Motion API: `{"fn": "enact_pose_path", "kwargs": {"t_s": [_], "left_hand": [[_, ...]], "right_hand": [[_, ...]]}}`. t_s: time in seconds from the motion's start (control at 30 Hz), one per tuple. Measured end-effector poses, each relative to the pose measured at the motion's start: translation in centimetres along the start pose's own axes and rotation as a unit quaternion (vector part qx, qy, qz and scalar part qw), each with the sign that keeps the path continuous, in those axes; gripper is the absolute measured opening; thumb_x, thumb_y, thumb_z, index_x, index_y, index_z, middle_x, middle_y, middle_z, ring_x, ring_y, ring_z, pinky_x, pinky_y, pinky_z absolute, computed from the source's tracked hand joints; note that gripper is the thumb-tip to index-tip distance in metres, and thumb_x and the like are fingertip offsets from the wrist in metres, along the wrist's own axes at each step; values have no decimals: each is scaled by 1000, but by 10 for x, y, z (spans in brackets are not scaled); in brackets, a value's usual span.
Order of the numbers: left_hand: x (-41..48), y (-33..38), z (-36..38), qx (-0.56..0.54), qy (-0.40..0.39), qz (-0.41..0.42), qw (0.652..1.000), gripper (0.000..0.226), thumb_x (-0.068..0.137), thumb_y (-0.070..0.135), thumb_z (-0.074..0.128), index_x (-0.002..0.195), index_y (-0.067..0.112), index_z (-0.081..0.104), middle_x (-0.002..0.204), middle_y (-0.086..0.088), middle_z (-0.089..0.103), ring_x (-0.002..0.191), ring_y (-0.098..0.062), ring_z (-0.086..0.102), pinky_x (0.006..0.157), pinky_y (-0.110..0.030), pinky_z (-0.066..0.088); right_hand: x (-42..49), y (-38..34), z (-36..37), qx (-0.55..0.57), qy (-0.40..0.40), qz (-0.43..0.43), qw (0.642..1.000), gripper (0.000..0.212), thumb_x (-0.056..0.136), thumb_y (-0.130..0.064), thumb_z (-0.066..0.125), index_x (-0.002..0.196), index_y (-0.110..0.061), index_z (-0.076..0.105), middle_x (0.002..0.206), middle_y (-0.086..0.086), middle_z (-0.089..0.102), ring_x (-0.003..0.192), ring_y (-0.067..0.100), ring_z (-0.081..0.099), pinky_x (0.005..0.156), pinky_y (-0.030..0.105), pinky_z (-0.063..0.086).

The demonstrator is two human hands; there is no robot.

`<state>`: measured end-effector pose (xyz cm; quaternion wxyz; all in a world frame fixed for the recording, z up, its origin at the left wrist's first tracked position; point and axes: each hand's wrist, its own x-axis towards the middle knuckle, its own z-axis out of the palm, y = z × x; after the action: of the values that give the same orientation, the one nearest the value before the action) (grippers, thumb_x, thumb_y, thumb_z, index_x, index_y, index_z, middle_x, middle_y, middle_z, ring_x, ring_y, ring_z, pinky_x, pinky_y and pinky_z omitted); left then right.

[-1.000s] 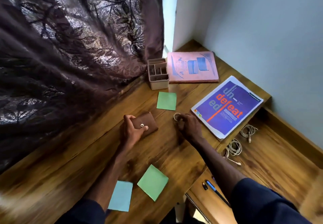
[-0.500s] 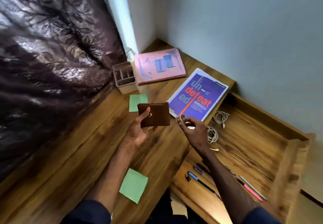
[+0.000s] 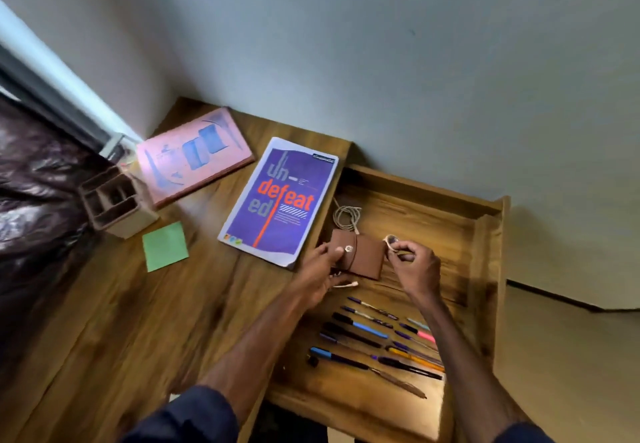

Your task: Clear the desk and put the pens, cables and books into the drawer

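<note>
Left hand [image 3: 320,266] clutched the wallet [image 3: 367,256], right hand [image 3: 414,266] pinched a ring [image 3: 390,240]; both hung over the drawer [image 3: 424,187], guessing to drop them in.

Desk [image 3: 114,321] tally: pink book [image 3: 194,155] plus purple book [image 3: 280,200] makes 2 books. Green sticky note [image 3: 165,247]: 1. Pen holder [image 3: 116,203]: 1, its compartments too blurred for me to count.

Drawer [image 3: 415,189] tally: pens [image 3: 369,329], I make it about twelve; blur and overlap stop an exact figure. Small black cap [image 3: 312,361]: 1. Coiled cable [image 3: 346,217]: 1 plain to see. White plug end [image 3: 348,284]: 1, possibly a second cable's. Brown wallet [image 3: 367,255]: 1. Small ring [image 3: 391,240]: 1.
</note>
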<state>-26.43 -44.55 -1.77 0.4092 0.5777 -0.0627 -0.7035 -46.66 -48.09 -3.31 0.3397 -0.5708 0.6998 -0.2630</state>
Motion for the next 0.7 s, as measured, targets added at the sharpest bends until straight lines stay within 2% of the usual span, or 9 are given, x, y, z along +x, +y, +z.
{"fn": "enact_pose_path", "kwargs": {"t_s": [0.07, 0.13, 0.17, 0.27, 0.37, 0.47, 0.53, 0.6, 0.7], "left_hand": [[11, -14, 22, 53, 33, -21, 998, 30, 99, 9, 61, 129, 6, 61, 116, -15, 69, 107, -28, 68, 90, -51, 60], [20, -28, 38, 98, 83, -29, 991, 33, 96, 7, 65, 129, 9, 61, 111, -11, 70, 96, -22, 69, 87, -44, 60], [26, -35, 43, 121, 104, -27, 987, 35, 95, 6, 67, 129, 9, 61, 113, -11, 71, 94, -21, 69, 87, -41, 59], [41, -48, 51, 180, 150, -30, 972, 40, 92, 7, 71, 131, 7, 63, 127, -17, 68, 115, -29, 67, 103, -46, 54], [48, -53, 60, 194, 175, -44, 964, 42, 92, 8, 71, 133, 7, 62, 127, -19, 68, 115, -30, 67, 97, -46, 57], [56, -52, 74, 176, 168, -52, 969, 38, 94, 5, 68, 131, 1, 61, 126, -21, 67, 112, -30, 67, 93, -47, 59], [62, -51, 81, 199, 164, -46, 965, 39, 94, 8, 69, 132, 3, 62, 126, -19, 68, 114, -31, 68, 97, -49, 58], [68, -49, 86, 258, 173, -25, 950, 41, 92, 12, 72, 132, 7, 64, 125, -15, 70, 114, -28, 68, 99, -45, 57], [74, -49, 87, 324, 196, -4, 925, 42, 91, 14, 74, 131, 8, 66, 125, -12, 69, 114, -23, 67, 98, -37, 57]], "right_hand": [[5, 27, -14, -23, 8, 38, 999, 15, 82, -23, 80, 96, -23, 76, 97, -5, 77, 77, 11, 71, 59, 22, 51], [9, 51, -24, -25, 6, 79, 997, 16, 82, -22, 80, 97, -22, 75, 101, 0, 77, 80, 16, 71, 62, 29, 56], [9, 60, -28, -27, 2, 94, 995, 16, 83, -22, 80, 98, -22, 75, 103, 1, 77, 82, 17, 71, 60, 28, 55], [9, 78, -33, -24, -5, 113, 993, 18, 83, -20, 80, 99, -21, 74, 104, 2, 77, 83, 16, 71, 53, 18, 40], [6, 85, -34, -18, -9, 118, 993, 19, 83, -21, 81, 101, -19, 74, 104, 0, 76, 73, 6, 64, 50, 18, 36], [6, 87, -34, -21, -20, 123, 992, 23, 84, -19, 80, 105, -15, 75, 107, 1, 75, 83, 14, 69, 51, 17, 34], [7, 87, -35, -20, -29, 121, 992, 23, 84, -20, 80, 106, -16, 74, 110, 0, 75, 85, 14, 70, 52, 17, 36], [10, 88, -35, -24, -35, 116, 992, 22, 84, -20, 79, 106, -19, 74, 111, -1, 74, 82, 12, 69, 51, 19, 39], [16, 87, -34, -22, -43, 122, 991, 23, 85, -19, 78, 108, -20, 72, 114, -1, 73, 81, 10, 68, 57, 28, 56]]}}
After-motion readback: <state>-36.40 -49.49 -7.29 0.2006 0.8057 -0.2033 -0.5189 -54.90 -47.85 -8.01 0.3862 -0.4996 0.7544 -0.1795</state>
